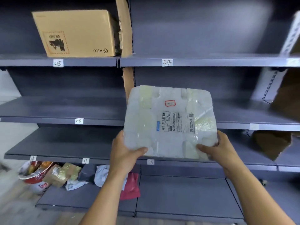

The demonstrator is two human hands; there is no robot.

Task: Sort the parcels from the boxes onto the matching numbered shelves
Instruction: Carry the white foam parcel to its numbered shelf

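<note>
Since the printed label (pixel 175 121) faces up, we judge the parcel (pixel 170 127) is held flat so it can be read before shelving. Our left hand (pixel 126 151) and right hand (pixel 217 150) each grasp a near corner, holding it in the air just above shelf tag 16 (pixel 150 162). The parcel is white, dimpled foam under clear film.

1. Dark grey metal shelving (pixel 65 109) fills almost the whole frame, with a dark back panel (pixel 203 25).
2. A pale wall (pixel 8 85) shows at the left edge.
3. A light floor (pixel 16 208), blurred, lies at lower left.
</note>
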